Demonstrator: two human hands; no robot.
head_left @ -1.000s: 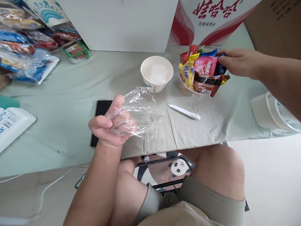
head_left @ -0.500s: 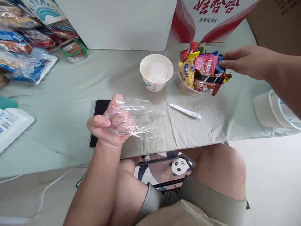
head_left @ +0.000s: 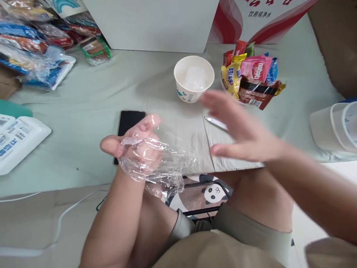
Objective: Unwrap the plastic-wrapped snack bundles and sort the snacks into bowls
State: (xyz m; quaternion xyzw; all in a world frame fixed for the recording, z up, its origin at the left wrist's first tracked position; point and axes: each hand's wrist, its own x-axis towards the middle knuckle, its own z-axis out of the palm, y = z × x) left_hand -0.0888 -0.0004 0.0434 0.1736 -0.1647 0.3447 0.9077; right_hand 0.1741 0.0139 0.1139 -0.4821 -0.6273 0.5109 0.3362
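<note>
Crumpled clear plastic film (head_left: 167, 163) hangs from my left hand (head_left: 139, 149), whose fingers are curled around part of it over a dark phone (head_left: 128, 124). My right hand (head_left: 240, 130), blurred by motion, has its thumb and fingers spread with nothing between them. It passes over a white pen-like cutter (head_left: 216, 123), hiding one end. Beyond my hands stands a paper bowl (head_left: 194, 79) with a whitish translucent lump inside. Right of the bowl, a clear container holds wrapped snacks (head_left: 255, 70).
Packaged foods (head_left: 33, 44) lie at the back left, with a white bottle (head_left: 25, 139) nearer. White boxes (head_left: 156, 24) line the back. White tubs (head_left: 334, 124) stand at the right. The cloth-covered table (head_left: 69, 156) ends above my legs.
My right hand has left the snack container and moved left and nearer. My left hand has turned, and the plastic film hangs lower. The view has shifted slightly.
</note>
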